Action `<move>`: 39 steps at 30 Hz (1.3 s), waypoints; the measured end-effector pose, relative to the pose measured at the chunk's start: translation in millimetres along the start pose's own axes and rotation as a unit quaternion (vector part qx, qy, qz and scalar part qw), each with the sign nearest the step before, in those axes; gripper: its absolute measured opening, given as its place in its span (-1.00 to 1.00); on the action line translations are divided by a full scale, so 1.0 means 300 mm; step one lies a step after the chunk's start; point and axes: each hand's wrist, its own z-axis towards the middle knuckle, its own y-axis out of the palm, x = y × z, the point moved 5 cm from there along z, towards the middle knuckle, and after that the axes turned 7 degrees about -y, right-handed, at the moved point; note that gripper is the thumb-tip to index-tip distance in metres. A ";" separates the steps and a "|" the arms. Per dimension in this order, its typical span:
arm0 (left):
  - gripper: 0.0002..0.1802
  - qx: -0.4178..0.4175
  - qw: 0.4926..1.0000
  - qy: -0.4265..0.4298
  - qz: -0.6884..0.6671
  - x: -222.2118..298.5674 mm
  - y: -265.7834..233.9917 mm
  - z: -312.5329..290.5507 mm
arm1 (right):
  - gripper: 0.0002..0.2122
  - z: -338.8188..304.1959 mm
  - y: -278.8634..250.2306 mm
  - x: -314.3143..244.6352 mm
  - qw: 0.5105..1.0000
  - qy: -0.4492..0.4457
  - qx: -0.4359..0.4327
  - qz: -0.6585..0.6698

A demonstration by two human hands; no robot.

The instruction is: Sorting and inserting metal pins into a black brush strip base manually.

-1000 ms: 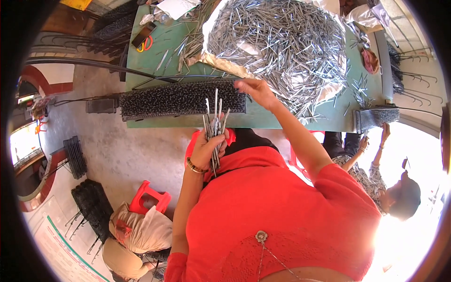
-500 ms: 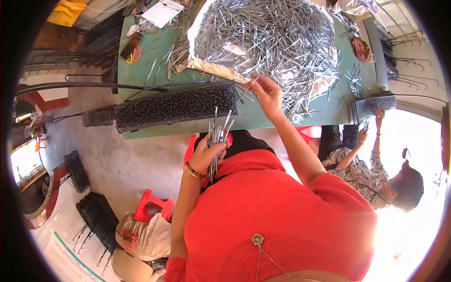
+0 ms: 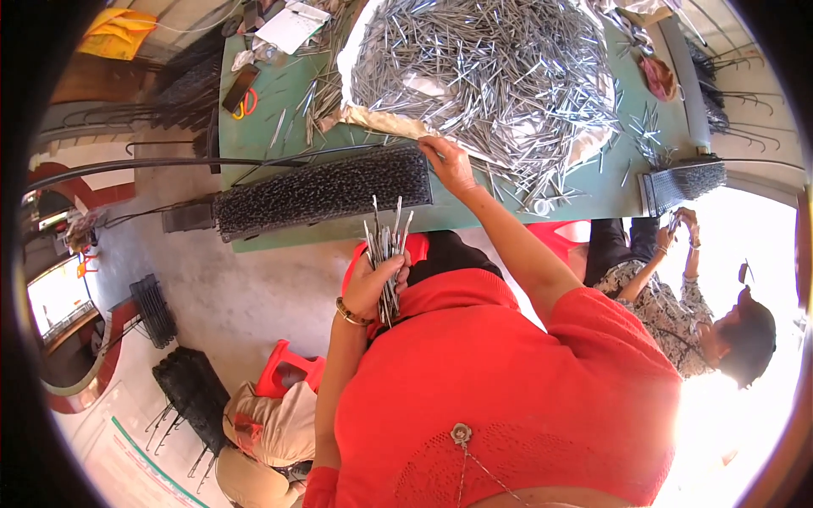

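My left hand [image 3: 380, 284] is closed round a bundle of thin silvery metal rods [image 3: 387, 245], held upright in front of my lap. My right hand [image 3: 449, 163] is at the right end of a long black block [image 3: 322, 193] with a rough, densely pitted face, lying along the table's near edge. Its thumb and fingers are pinched together by the block's top edge; what they hold is too small to make out. Just beyond, a heap of loose metal rods [image 3: 500, 76] fills an open white sack [image 3: 345, 63] with a rolled-down rim.
The green table [image 3: 279, 106] also bears orange-handled scissors [image 3: 246, 103], a dark phone [image 3: 241, 88] and a paper pad [image 3: 292, 25]. On the right a co-worker [image 3: 669, 305] handles something beside a similar block [image 3: 682, 186]. A red stool [image 3: 286, 368] and another person [image 3: 271, 423] are at lower left.
My right hand has moved left from the sack's rim to the right end of the black block. My left hand keeps the rods. The co-worker's hands have drawn back from their block.
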 end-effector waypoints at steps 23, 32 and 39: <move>-0.60 0.025 1.000 0.014 -0.006 0.035 -0.015 -0.024 | -0.79 -0.015 0.007 -0.124 0.968 0.158 -0.152 0.123; -0.73 -0.004 0.999 0.007 0.032 0.031 -0.011 0.027 | -0.78 -0.080 -0.027 -0.350 0.808 0.363 -0.205 0.417; -0.75 -0.008 1.000 0.020 0.023 0.014 -0.007 0.036 | -0.81 0.008 -0.139 -0.152 0.891 0.323 -0.015 0.320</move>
